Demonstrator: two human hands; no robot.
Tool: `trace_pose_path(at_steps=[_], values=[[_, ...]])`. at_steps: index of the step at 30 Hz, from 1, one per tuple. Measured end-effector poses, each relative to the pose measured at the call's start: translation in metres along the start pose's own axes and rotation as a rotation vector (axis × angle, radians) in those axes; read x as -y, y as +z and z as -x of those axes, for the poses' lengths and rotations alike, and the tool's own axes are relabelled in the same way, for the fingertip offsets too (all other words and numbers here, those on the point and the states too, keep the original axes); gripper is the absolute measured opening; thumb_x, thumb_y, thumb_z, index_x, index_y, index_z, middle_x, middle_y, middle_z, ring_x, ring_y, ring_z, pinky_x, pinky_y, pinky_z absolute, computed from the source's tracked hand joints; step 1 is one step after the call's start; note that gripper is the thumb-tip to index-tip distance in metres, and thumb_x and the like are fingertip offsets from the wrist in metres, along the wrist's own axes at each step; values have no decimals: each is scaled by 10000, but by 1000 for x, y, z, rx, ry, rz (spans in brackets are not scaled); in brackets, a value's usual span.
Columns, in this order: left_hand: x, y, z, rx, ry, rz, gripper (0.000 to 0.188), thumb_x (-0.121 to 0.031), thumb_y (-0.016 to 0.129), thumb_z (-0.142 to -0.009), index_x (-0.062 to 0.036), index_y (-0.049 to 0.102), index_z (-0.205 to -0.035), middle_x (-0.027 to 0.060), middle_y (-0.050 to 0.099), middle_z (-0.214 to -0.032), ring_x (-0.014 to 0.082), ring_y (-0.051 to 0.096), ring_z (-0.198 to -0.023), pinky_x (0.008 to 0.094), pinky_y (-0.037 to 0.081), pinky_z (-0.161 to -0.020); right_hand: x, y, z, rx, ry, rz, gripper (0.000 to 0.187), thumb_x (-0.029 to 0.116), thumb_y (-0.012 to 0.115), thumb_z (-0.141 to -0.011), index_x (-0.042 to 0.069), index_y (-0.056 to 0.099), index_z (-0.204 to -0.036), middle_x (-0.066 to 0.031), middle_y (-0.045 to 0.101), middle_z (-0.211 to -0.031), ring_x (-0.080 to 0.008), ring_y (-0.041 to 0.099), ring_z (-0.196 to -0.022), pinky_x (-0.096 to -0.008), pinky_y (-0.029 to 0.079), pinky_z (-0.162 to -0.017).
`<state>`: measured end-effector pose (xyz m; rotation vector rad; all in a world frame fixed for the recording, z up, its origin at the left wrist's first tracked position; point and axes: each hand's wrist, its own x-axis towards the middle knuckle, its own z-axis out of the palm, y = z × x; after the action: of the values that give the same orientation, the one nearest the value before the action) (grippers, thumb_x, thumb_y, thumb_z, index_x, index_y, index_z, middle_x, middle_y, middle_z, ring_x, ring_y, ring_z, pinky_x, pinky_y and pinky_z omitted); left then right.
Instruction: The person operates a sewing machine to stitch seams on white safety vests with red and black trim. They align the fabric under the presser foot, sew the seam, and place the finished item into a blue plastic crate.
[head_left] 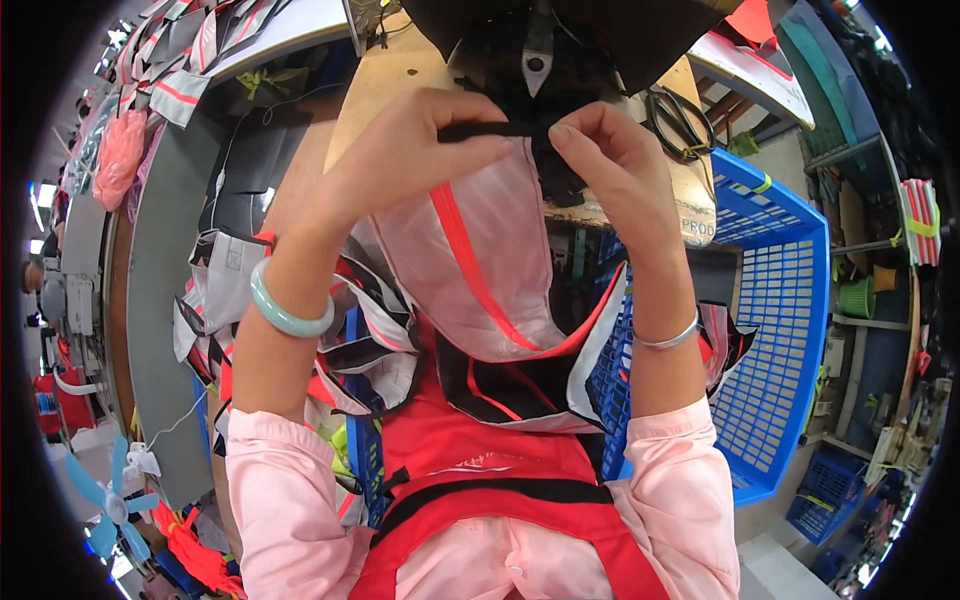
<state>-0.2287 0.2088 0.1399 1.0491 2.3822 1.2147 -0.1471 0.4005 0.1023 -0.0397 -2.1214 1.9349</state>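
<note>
A narrow black fabric strip (492, 130) runs between my two hands, just above the top edge of a grey fabric panel (500, 235) with a bright red stripe. My left hand (425, 145) is closed around the strip, thumb below and fingers above. The thumb and forefinger of my right hand (612, 165) are pinched together at the strip's right end. The panel hangs toward my lap, joined to a folded piece with black lining and a white edge. Just beyond my hands is a black machine with a metal part (537, 68); its lower portion is hard to make out.
A wooden work surface (390, 80) lies under the machine, with dark-handled scissors (682, 120) on its right. Blue plastic baskets (775, 350) stand at right and below. Grey-and-red sewn pieces (370, 350) pile at left. A blue-bladed fan (115, 505) sits lower left.
</note>
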Motion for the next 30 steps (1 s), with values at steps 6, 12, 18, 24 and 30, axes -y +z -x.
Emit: trace_pose_path(at_steps=[6,12,18,24,30], values=[[15,-14,-28,186,-62,1,336,-206,698,-818,48,642,-1031,12,638,-851,48,554,-762,189,449,-702,-15,1,-14,-22,49,-64,203,212,629,-859,10,606,-845,70,499,-689,-9,406,-618,-180,317,-536],[33,-14,-40,194,-132,125,356,-213,695,-830,48,629,-1065,16,641,-880,43,558,-775,189,454,-715,-17,1,-24,-3,97,-121,210,237,629,-848,28,616,-850,66,504,-685,-19,410,-617,-190,319,-545],[49,-12,-42,157,-207,409,423,-281,714,-795,20,638,-1082,64,664,-958,123,615,-852,221,468,-775,-13,5,-31,-22,76,-211,185,207,624,-832,23,636,-851,36,540,-701,-44,451,-652,-200,351,-605],[40,-8,-40,171,-267,665,309,-199,696,-816,-4,647,-1050,33,658,-901,97,609,-823,212,472,-761,-18,13,-28,-109,108,-440,183,190,638,-823,14,647,-868,7,572,-724,-68,489,-684,-214,392,-665],[33,-18,-31,150,-254,521,309,-184,688,-830,4,631,-1068,22,656,-922,74,606,-822,211,473,-765,-6,8,-11,-289,-8,-279,172,179,636,-842,13,665,-876,-46,621,-766,-105,548,-696,-242,425,-646]])
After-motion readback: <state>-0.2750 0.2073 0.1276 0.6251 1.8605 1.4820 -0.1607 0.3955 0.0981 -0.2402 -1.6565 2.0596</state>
